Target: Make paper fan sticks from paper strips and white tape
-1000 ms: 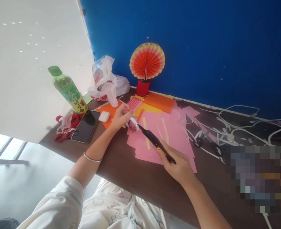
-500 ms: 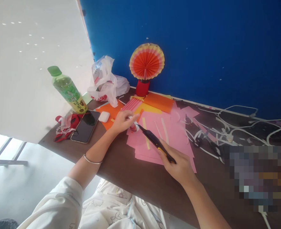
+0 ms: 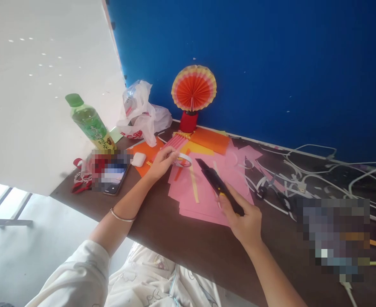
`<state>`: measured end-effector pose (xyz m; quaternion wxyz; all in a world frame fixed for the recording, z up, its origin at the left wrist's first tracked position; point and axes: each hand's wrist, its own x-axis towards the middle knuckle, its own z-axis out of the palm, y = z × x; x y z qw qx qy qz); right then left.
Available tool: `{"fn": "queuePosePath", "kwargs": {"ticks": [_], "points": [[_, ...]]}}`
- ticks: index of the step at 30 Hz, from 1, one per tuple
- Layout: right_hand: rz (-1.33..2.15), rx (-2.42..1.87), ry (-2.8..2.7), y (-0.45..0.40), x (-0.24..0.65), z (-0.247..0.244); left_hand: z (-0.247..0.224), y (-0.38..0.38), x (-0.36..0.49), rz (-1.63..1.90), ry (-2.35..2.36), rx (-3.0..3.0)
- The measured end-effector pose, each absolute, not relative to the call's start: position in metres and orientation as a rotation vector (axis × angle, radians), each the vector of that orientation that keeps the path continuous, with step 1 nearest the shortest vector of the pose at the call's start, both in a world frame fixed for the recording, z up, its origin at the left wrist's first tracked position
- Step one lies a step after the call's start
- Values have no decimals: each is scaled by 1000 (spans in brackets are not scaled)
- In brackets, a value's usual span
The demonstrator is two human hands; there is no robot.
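My left hand [image 3: 163, 163] is closed on a roll of tape [image 3: 184, 160], held by its rim above the papers. In my right hand [image 3: 244, 219] is a black and yellow utility knife [image 3: 218, 183], its tip pointing up and left toward the tape, with a gap between them. Under both hands lie stacked pink paper sheets [image 3: 203, 208] with a thin yellow paper strip [image 3: 194, 183] on top. Behind the tape rest a pleated pink paper piece [image 3: 177, 143] and an orange sheet [image 3: 211, 141].
A round paper fan [image 3: 194, 88] stands in a red holder [image 3: 188, 122] by the blue wall. At the left are a green-capped bottle [image 3: 90, 123], a plastic bag [image 3: 140, 113], a phone [image 3: 116, 179] and a white earbud case [image 3: 138, 159]. White cables [image 3: 303, 179] tangle at the right.
The knife has drawn back from the tape to the right, and its tip is now apart from the roll. The tape has turned so its ring shows. The phone's screen has lit up.
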<state>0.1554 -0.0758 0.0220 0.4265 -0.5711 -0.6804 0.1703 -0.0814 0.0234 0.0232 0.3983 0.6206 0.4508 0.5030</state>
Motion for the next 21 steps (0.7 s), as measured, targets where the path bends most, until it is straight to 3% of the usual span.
{"fn": "queuePosePath", "kwargs": {"ticks": [8,21], "points": [[694,-1435,-1582,-74,153,18,24,19,-83,1041,1091,1742],[746,-1471,-1544,-78,149,23,26,15,-77,944,1003,1590]]}}
